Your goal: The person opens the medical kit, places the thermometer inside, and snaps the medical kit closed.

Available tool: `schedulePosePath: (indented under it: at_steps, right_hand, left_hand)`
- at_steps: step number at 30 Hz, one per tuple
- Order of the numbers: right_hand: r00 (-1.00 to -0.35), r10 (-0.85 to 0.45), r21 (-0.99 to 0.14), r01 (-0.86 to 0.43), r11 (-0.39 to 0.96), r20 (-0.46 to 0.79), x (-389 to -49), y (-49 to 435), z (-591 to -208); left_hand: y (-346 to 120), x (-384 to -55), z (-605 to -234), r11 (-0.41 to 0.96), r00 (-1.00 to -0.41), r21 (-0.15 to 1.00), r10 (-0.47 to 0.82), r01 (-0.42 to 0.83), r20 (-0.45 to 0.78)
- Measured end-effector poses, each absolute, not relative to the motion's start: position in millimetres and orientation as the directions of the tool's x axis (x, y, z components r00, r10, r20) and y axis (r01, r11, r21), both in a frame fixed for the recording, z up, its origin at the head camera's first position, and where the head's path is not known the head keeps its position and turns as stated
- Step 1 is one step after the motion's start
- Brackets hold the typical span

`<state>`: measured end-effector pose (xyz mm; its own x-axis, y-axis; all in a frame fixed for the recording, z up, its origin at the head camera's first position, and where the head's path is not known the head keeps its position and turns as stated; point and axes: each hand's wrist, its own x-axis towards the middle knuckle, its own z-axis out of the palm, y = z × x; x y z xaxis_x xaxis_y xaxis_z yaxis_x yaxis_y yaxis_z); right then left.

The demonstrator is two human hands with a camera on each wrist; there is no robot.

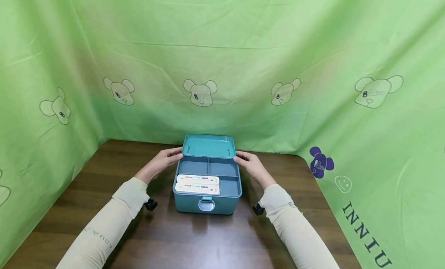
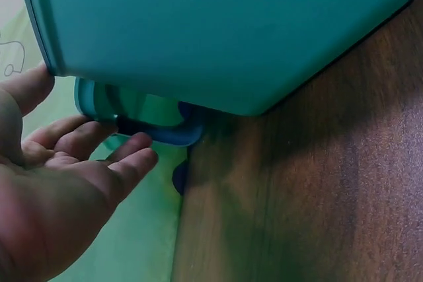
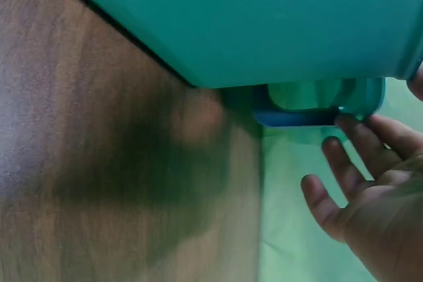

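A teal storage box (image 1: 218, 205) stands on the table, its lid (image 1: 208, 145) tipped back and its clasp (image 1: 206, 204) in front. Two slim white packs with coloured marks, the rear pack (image 1: 198, 180) and the front pack (image 1: 197, 188), lie side by side in the front part of its divided tray (image 1: 229, 186). My left hand (image 1: 163, 160) has its thumb at the back left corner and fingertips touching the lid's side. At the opposite corner, my right hand (image 1: 252, 167) mirrors this. In both wrist views, loosely bent fingers meet a handle-like loop (image 2: 192, 127) behind the box.
Brown wooden table (image 1: 167, 242) surrounds the box. A green cloth (image 1: 240, 60) printed with bear heads hangs behind and at both sides, close behind the lid. Black wrist devices, such as the left device (image 1: 151, 204), sit under the cuffs.
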<state>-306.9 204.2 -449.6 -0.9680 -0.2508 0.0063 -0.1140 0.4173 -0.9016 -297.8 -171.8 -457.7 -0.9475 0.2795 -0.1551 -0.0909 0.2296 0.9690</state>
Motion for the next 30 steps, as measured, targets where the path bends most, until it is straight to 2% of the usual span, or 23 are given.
schedulePosePath:
  at_steps: [10,17,22,26,30]
  right_hand:
    - [-0.963,-0.225,-0.908,-0.222,0.355,0.148,-303.5,201.8,-452.0]
    - [-0.968,-0.137,-0.886,-0.247,0.394,0.209,-297.7,198.2,-450.6]
    - [-0.952,-0.065,-0.82,-0.292,0.493,0.3,-293.4,194.1,-449.0]
    - [-0.927,-0.051,-0.763,-0.335,0.552,0.371,-291.4,193.0,-448.1]
    - [-0.92,-0.047,-0.766,-0.352,0.539,0.389,-288.4,195.4,-446.4]
  left_hand:
    - [-167.9,-295.0,-453.8,0.236,-0.965,0.971,0.262,0.046,-0.018]
    - [-163.1,-287.5,-448.7,0.234,-0.973,0.962,0.213,0.138,0.087]
    - [-161.3,-283.0,-450.5,0.231,-0.978,0.956,0.148,0.179,0.147]
    - [-161.3,-280.9,-451.4,0.239,-0.978,0.951,0.105,0.199,0.178]
    - [-162.2,-279.4,-450.4,0.267,-0.976,0.939,0.065,0.217,0.207]
